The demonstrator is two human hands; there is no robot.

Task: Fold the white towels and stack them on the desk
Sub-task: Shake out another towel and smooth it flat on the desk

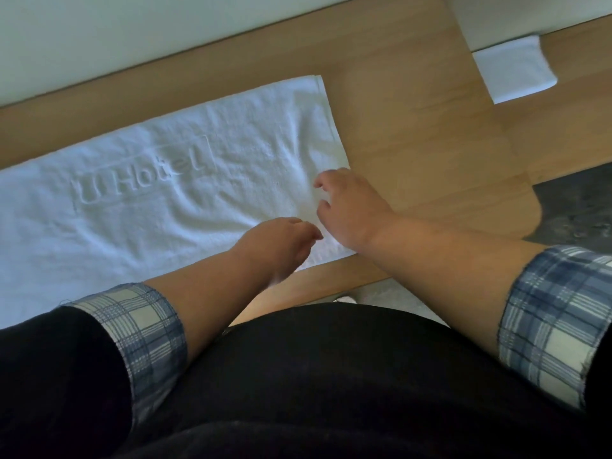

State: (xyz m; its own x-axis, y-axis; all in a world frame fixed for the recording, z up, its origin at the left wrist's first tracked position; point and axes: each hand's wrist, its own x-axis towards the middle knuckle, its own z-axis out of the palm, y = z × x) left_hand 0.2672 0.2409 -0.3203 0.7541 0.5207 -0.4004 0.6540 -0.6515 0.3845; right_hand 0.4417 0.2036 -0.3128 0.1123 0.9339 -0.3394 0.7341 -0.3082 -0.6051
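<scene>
A white towel (159, 193) with an embossed hotel logo lies spread flat along the wooden desk (414, 127). Both hands are at its right end. My left hand (281, 243) hovers low over the near right part of the towel, its fingers bent toward the corner. My right hand (351, 207) is over the right edge with loosely curled fingers. The towel lies flat under both hands and no part of it is lifted. A small folded white towel (515, 71) sits at the far right of the desk, out of reach of both hands.
A pale wall (132, 28) runs along the desk's far edge. Dark floor (583, 207) shows beyond the desk's right end. My dark-clothed body and plaid cuffs fill the bottom of the view, close to the desk's near edge.
</scene>
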